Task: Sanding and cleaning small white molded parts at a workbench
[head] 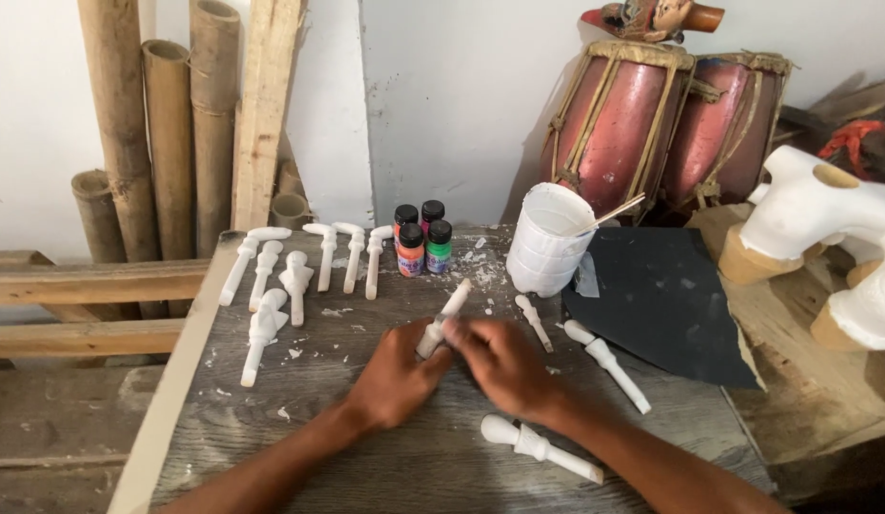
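left hand (397,373) and right hand (500,360) both pinching slim white turned peg (444,318), matte chalky, held tilted over middle of rough grey plank table (300,433); similar white pegs (296,271) in row far left; white ribbed plastic cup (547,243), black sandpaper sheet (663,303) right

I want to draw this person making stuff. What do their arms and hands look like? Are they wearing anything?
Both arms are bare as far as the picture shows: no sleeves in view, no gloves. The left hand and the right hand show no rings, and no watch or bracelet is visible on the wrists. The fingers are partly blurred, so small details cannot be told. Draw two plain bare forearms coming up from the bottom edge.
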